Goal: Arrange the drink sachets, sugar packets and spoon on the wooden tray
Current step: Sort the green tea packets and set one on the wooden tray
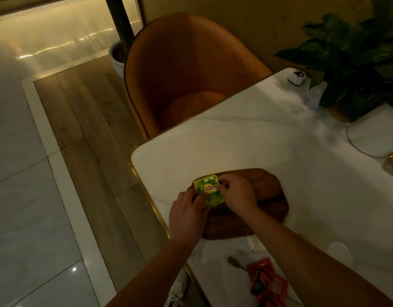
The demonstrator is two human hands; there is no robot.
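- Head view: both hands meet on a green Lipton tea sachet point(210, 192), over the far-left end of the wooden tray point(272, 196).
- The left hand point(186, 210) pinches the sachet's near-left edge with curled fingers, and the right hand point(237, 193) pinches its right edge.
- I cannot tell whether the sachet already rests on the wood or hangs just above it.
- The sachet lies printed face up. Its long axis runs from far to near, with the near end swung slightly right. Its top edge points away from the person, toward the orange chair point(186, 69).
- Risk: the sachet sits over the tray's left rim, close to the gold-edged side of the marble table point(246, 142). If let go there, it may tip off the rim or slide to the floor.
- Risk: the spoon point(235, 262), white sugar packets point(254, 243) and red sachets point(267, 282) lie on the table near the person, off the tray. The right forearm passes just beside them, so a careless pull back could sweep them off.
- Risk: placed askew, the sachet may crowd what must follow.
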